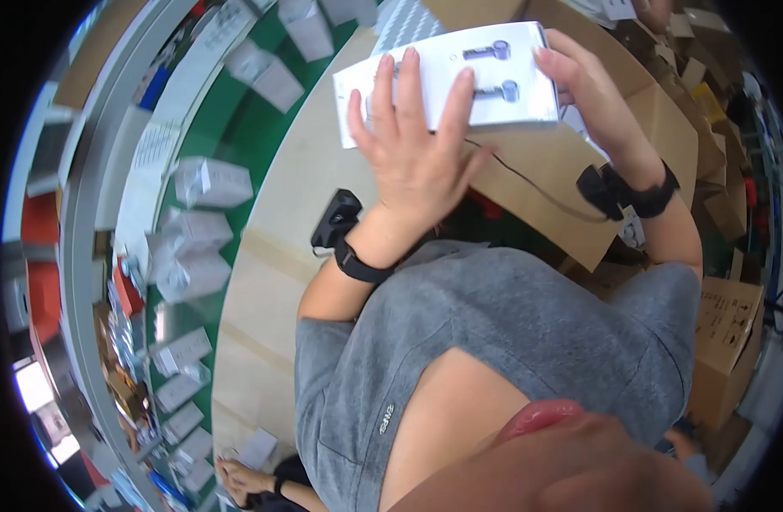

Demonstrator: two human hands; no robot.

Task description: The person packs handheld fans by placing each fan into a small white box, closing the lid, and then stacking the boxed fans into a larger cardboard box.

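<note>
A long white printed box [438, 72], with pictures of a small handheld device on its upper face, is held up at the top middle of the head view. My left hand [413, 162] lies flat across that face, its fingers spread and touching the surface. Around the box's right end my right hand [592, 90] is closed, thumb on the near edge. Its other fingers are partly hidden behind the box. An open brown carton [545, 192] stands below and right of the box, its flaps spread.
To the left a light-brown tabletop [259, 316] curves alongside a green surface [208, 111] bearing several white boxes [212, 182]. More cartons [724, 341] are piled at the right. A black strap with a small device [349, 243] sits on each wrist. Another person's hands [242, 478] show at lower left.
</note>
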